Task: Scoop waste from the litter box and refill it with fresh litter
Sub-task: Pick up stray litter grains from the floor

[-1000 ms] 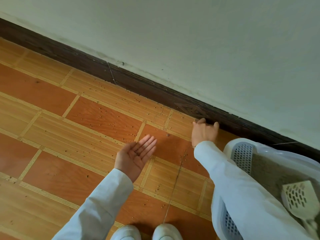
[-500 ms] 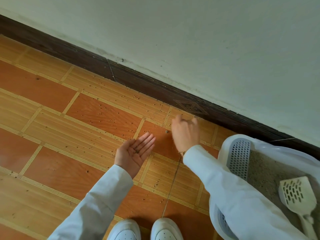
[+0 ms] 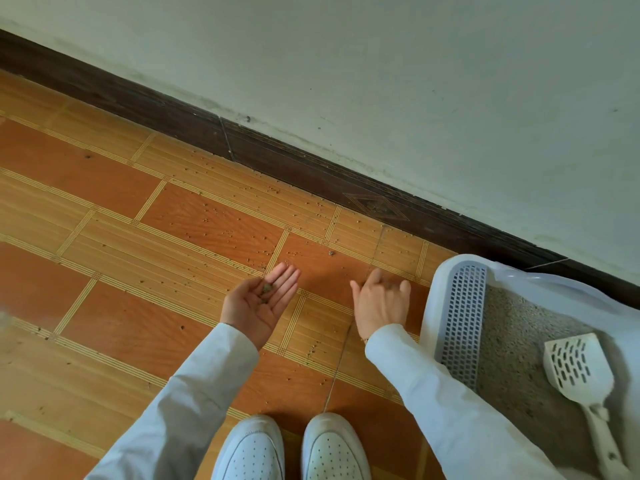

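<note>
Grey litter clump (image 3: 267,289) rests in left hand (image 3: 259,304), palm up, fingers straight. Right hand (image 3: 381,304) loosely curled, holding nothing visible. Litter box (image 3: 446,282) lies just right of right-hand fingers; scoop (image 3: 577,368) inside, handle toward person. Right hand nearer.

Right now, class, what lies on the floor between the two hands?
In the head view, between the left hand and right hand, only bare floor tile with a few litter grains.

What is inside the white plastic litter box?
The white plastic litter box holds grey granular litter, a white slotted scoop lying on it, and a grey perforated panel. The right sleeve covers its near corner.
</note>
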Available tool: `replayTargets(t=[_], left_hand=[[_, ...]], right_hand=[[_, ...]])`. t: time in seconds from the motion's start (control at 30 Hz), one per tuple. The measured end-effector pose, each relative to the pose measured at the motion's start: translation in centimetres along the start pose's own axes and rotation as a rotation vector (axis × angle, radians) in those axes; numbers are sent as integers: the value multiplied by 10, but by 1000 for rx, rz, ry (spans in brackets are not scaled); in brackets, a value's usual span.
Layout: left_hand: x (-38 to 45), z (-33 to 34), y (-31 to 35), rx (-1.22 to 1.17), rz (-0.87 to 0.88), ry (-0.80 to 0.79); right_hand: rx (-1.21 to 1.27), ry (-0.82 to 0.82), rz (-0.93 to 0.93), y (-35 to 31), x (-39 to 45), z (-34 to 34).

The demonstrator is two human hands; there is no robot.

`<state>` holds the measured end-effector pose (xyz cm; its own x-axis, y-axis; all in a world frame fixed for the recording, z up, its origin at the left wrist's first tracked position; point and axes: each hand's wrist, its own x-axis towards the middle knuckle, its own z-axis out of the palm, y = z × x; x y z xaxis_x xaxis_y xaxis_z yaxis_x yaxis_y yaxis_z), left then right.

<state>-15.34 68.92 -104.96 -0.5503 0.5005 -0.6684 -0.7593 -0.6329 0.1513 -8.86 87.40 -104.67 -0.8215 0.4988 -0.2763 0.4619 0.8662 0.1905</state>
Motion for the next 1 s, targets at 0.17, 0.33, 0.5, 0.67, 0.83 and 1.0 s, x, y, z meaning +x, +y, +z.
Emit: replayTargets(t=[0.17, 0.33, 0.5, 0.67, 0.83, 1.0], left_hand=[[-4, 4, -8, 24, -35, -15], [-5, 8, -9, 43, -51, -41], [-6, 14, -10, 62, -40, -38], [-5, 17, -11, 120, -12, 22], [-5, 17, -2, 46, 8, 2], [-8, 10, 13, 3, 36, -37]], right_hand=[[-63, -37, -10, -2, 2, 14], [-180, -125, -179, -1, 11, 10], [-93, 4, -278, -15, 9, -9], [95, 304, -613, -61, -22, -36], [298, 342, -590, -55, -4, -43], [110, 130, -352, -23, 49, -35]])
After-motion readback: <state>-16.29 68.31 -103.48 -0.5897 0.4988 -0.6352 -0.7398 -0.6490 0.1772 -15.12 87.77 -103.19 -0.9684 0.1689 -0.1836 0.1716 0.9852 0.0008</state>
